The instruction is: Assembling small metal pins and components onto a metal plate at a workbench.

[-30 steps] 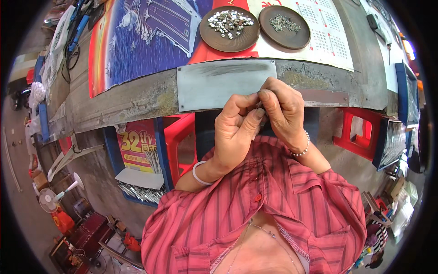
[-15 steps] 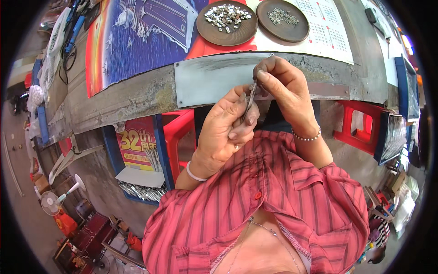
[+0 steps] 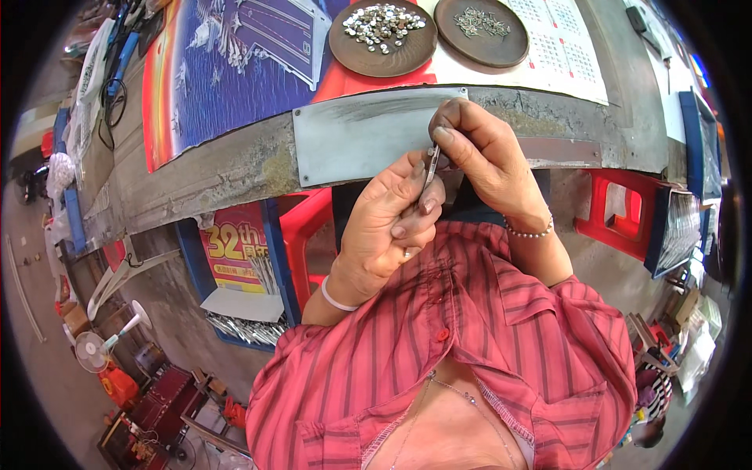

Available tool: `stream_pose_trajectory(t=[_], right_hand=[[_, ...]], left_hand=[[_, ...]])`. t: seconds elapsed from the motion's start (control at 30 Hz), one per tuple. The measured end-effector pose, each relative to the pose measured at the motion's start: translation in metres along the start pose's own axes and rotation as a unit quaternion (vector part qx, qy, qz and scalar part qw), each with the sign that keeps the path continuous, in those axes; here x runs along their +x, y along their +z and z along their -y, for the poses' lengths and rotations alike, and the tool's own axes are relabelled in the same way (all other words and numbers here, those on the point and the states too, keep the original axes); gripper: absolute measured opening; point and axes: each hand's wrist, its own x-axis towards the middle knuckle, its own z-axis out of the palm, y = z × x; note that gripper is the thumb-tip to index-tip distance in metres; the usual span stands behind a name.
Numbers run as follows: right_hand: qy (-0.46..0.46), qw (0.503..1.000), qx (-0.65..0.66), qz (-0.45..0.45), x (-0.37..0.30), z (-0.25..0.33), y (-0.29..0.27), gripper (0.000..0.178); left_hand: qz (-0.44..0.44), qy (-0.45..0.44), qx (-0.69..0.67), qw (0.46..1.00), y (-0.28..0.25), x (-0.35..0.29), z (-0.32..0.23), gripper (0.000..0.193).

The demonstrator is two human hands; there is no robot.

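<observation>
A narrow silvery metal piece (image 3: 430, 174) stands nearly upright between my hands, just in front of the table edge. My left hand (image 3: 388, 215) is closed around its lower part, thumb on the side and fingers curled. At its upper end, my right hand (image 3: 489, 160) pinches with thumb and forefinger; whether a tiny part sits in that pinch is hidden. Beyond the hands, a brown plate (image 3: 403, 64) carries small shiny round pieces (image 3: 384, 25). Beside it, another brown plate (image 3: 501, 56) bears small metal pins (image 3: 479, 22).
A pale metal sheet (image 3: 356, 137) is fixed along the table edge. Blue crates with thin metal pieces stand at left (image 3: 286, 266) and right (image 3: 658, 243), near red stools (image 3: 301, 227) (image 3: 607, 205). A printed poster (image 3: 227, 94) covers part of the tabletop.
The hands keep almost the same grip on the metal piece. My right fingertips have shifted slightly left and down at its upper end. The whole view has shifted a little.
</observation>
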Motion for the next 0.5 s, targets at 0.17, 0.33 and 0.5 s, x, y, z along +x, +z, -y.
stream_pose_trajectory(t=[0.17,0.33,0.5], right_hand=[[-0.002,1.0,-0.002,0.014,0.0014,-0.003,-0.0034,0.016],[0.025,0.999,0.018,0.02,0.0016,-0.0018,-0.0078,0.013],[0.036,0.996,0.08,-0.019,0.0018,-0.0026,-0.0045,0.017]], left_hand=[[-0.009,0.008,0.012,1.0,-0.0002,0.0032,0.0017,0.021],[-0.016,0.013,0.029,0.999,0.0014,0.0065,0.001,0.021],[-0.004,0.05,0.101,0.994,0.0005,0.0103,-0.0023,0.023]])
